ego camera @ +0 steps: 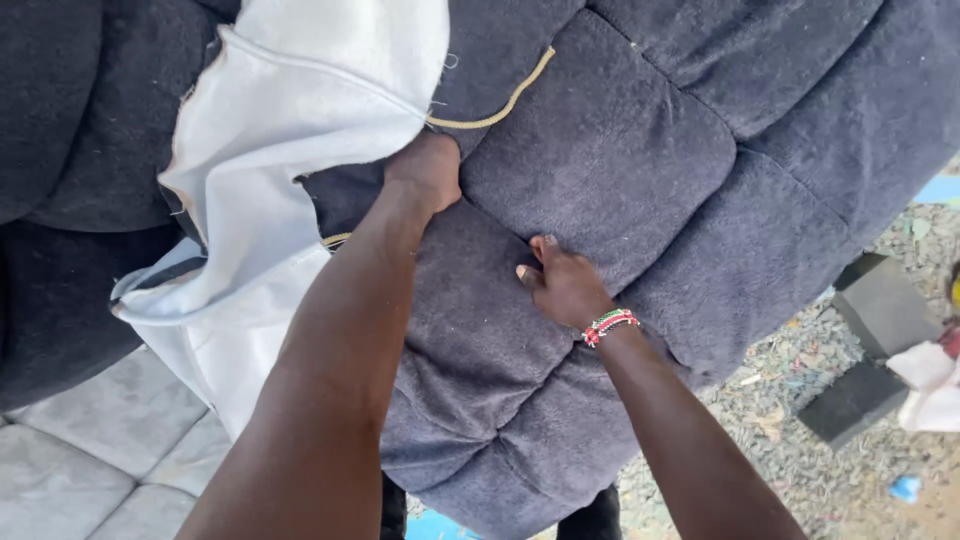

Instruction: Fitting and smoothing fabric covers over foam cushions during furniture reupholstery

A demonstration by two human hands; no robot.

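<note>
A dark blue-grey tufted cushion with padded square sections fills most of the view. My left hand is pushed under the white backing fabric, and its fingers are hidden there. My right hand, with a beaded bracelet at the wrist, presses its fingertips into a seam between two padded sections. A thin tan cord runs along the edge of the white fabric.
A light grey tufted cushion lies at the lower left. Gravel ground shows at the right, with dark grey blocks on it and a white bundle at the right edge.
</note>
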